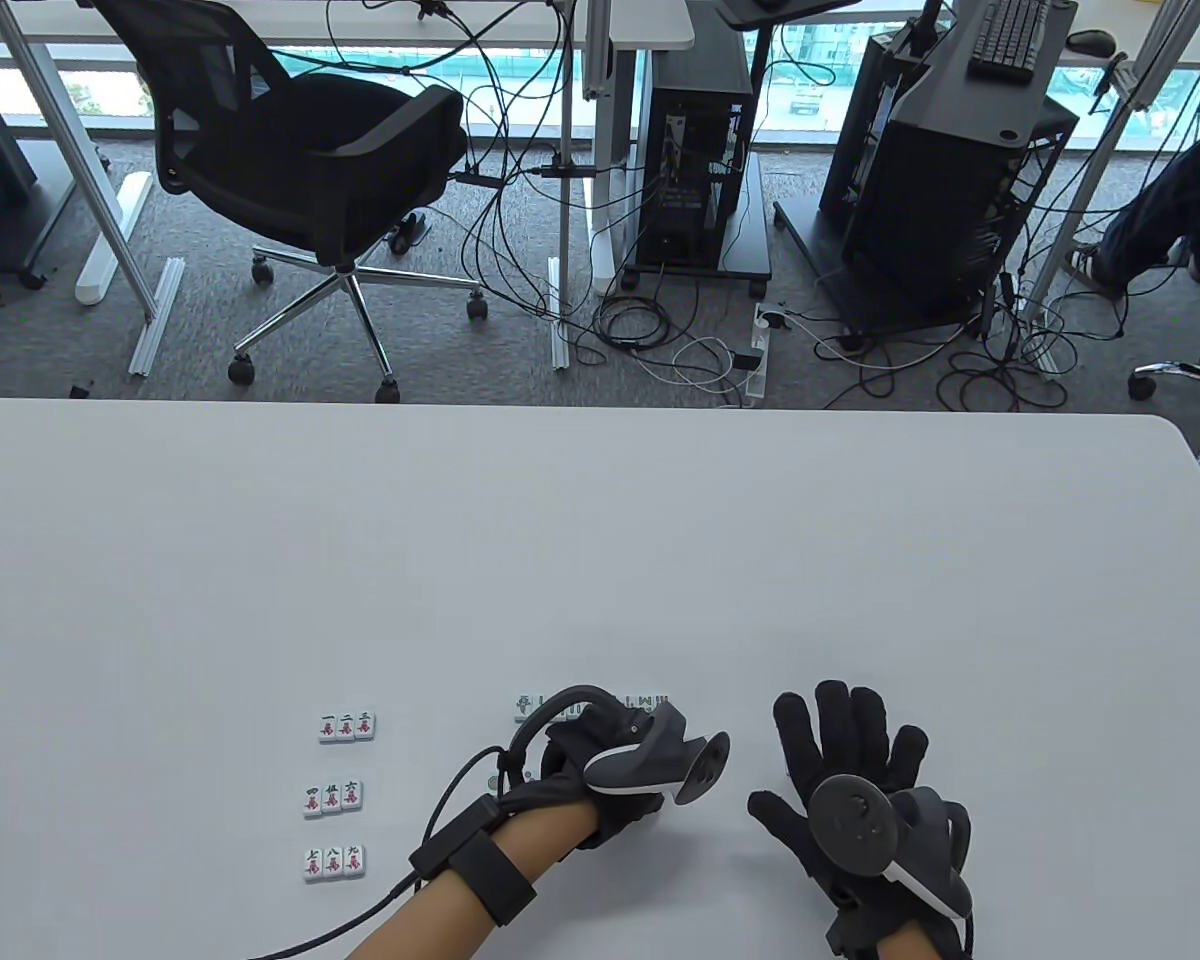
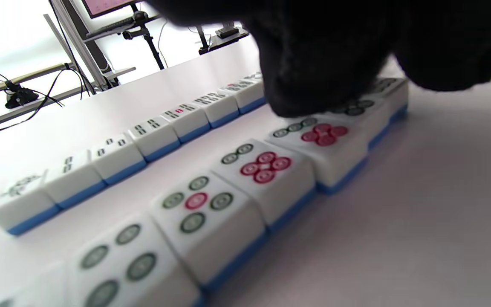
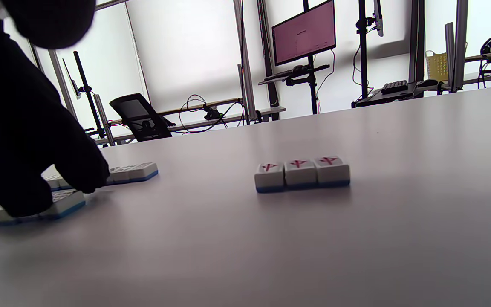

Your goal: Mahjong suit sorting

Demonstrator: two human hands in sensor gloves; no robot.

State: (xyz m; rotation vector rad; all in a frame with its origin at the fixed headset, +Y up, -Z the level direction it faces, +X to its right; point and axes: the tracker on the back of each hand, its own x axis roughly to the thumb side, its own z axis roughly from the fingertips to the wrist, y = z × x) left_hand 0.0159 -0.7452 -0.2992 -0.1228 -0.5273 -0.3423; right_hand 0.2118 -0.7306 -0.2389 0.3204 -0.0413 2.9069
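A: Where do the tiles sit on the counter (image 1: pixel 600 520)?

B: In the table view, three short rows of character tiles (image 1: pixel 333 789) lie stacked toward 7 o'clock, three tiles in each. Nearer 6 o'clock, a long row of bamboo tiles (image 1: pixel 526 706) shows partly past the left hand (image 1: pixel 600 770).

A: And the left wrist view?

B: Two parallel rows, face up on blue bases. The bamboo tiles (image 2: pixel 143 136) run behind, the circle tiles (image 2: pixel 237 187) in front, with a bare strip of counter between them.

A: What is the left grip doing?

B: Its fingers (image 2: pixel 313 64) are bent down onto the far end of the circle row, the tips touching tile faces. Whether they pinch a tile I cannot tell; the glove hides the contact.

A: The right grip?

B: The right hand (image 1: pixel 850 790) lies flat toward 5 o'clock, fingers spread straight, holding nothing, well apart from the rows.

A: Anything else?

B: In the right wrist view, three red-marked tiles (image 3: pixel 301 172) stand touching side by side, apart from the rows by the left hand.
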